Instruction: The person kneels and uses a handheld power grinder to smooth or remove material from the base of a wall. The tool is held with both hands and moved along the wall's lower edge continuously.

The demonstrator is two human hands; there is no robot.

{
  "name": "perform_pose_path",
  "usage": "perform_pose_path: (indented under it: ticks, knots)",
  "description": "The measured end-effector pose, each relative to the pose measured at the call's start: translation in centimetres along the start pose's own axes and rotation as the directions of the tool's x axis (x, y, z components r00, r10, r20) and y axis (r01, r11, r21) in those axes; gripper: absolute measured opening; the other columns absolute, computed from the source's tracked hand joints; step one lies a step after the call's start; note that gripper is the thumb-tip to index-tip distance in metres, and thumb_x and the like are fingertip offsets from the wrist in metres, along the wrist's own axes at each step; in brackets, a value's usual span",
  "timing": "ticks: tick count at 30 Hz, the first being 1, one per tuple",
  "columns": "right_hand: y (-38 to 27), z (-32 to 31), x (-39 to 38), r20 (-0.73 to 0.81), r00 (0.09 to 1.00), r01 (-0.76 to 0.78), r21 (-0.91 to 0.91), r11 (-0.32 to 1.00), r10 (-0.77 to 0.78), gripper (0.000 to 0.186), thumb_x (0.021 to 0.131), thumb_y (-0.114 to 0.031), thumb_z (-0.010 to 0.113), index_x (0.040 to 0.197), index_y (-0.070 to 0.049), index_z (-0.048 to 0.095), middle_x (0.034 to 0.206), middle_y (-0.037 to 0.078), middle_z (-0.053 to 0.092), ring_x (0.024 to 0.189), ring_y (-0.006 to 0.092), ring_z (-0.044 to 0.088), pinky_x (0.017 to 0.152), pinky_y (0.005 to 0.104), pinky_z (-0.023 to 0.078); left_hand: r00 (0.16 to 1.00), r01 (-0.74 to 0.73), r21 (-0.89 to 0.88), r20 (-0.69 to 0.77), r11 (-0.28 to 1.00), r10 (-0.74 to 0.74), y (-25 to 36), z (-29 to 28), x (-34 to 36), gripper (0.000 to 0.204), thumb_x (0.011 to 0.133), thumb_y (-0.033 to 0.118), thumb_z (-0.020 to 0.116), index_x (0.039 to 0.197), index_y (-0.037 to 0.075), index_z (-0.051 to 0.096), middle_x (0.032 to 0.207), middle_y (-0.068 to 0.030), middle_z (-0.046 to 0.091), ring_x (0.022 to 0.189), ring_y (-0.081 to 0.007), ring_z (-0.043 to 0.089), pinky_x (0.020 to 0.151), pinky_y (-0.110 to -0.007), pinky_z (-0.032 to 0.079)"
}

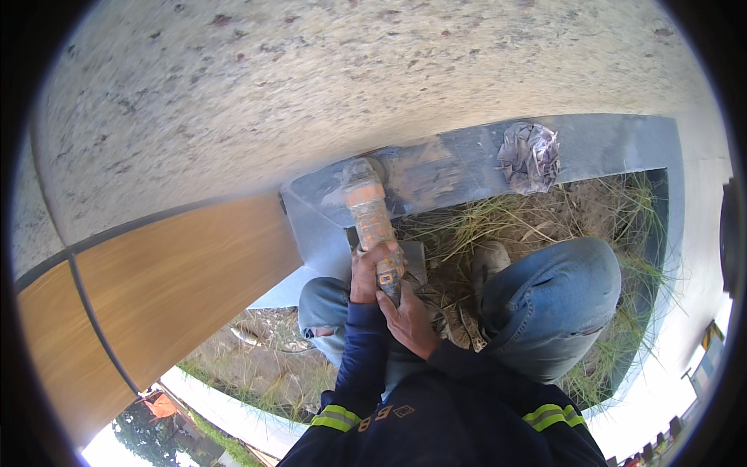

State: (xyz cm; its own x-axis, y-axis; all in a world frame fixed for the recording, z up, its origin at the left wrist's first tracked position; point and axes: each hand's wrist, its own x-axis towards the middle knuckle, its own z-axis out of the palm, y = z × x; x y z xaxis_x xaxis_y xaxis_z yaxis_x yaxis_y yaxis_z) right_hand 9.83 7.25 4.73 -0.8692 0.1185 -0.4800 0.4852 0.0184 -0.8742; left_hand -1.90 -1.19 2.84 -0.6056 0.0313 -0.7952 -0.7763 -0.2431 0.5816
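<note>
Power tool [373,222] is gripped by left hand [366,272] and right hand [412,321]; planter [618,140] holds grass [467,222].

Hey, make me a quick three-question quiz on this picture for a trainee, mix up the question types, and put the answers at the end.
1. What lies on the grey ledge, to the right of the tool?
2. True or false: the left hand grips the tool nearer its head than the right hand does.
3. Fill in the missing word: green and yellowish ____ shows beside the ledge.

Key:
1. A crumpled wad.
2. True.
3. Grass.
</note>
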Motion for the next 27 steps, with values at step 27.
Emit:
perform_pose_path:
  ticks: [27]
  knots:
    - [0.7,1.9,0.1,-0.066,0.998,0.025,0.005,1.000,-0.025,0.041,0.104,-0.033,0.068,0.119,0.002,0.054,0.087,0.028,0.070,0.078,0.0478,0.071,0.065,0.0530,0.053,0.998,-0.005,0.028,0.065,1.000,0.004,0.6,-0.8,0.3,0.039,0.081,0.015,0.082,0.114,-0.001,0.067,0.084,-0.0108,0.070,0.065,-0.0235,0.072,0.057,-0.036,0.058]
